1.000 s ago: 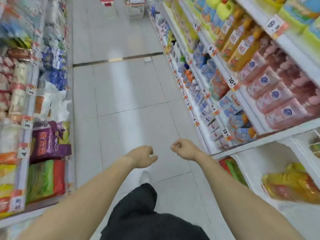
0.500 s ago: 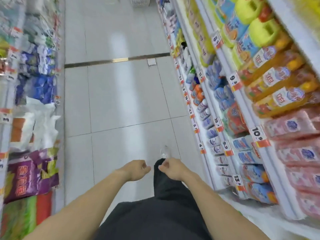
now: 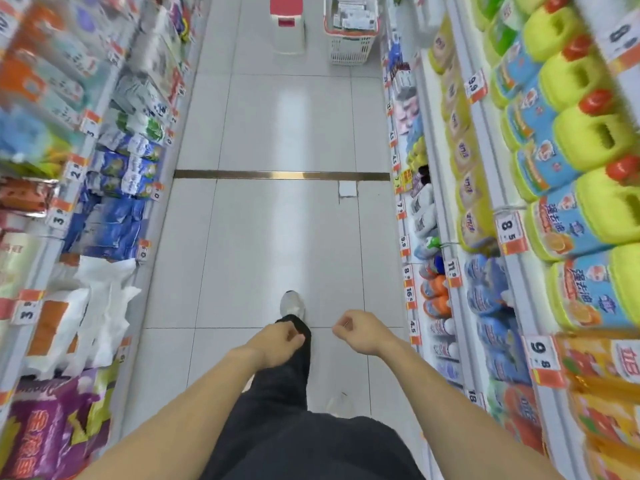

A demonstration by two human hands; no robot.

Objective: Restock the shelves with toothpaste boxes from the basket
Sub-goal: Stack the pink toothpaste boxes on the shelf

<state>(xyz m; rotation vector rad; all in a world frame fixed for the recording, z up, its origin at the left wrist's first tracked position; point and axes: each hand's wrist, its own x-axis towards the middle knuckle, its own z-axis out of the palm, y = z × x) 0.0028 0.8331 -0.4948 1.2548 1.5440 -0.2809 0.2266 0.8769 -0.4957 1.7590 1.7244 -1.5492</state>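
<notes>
Basket (image 3: 350, 36) far ahead of both hands: top rim cut by frame edge, boxes inside too small to read. Left-side shelf goods (image 3: 45, 81) motion-blurred, labels illegible. Red-topped stool (image 3: 287, 26) beside basket, top cropped. Both forearms cut off at bottom edge.

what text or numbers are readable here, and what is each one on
"9.9": orange-and-white price tag on the right shelf edge
"8": price tag beside the yellow-green detergent bottles
"9.8": price tag by the orange bottles
"16.5": lower right shelf tag
Product labels and left tags: too blurred.
</notes>
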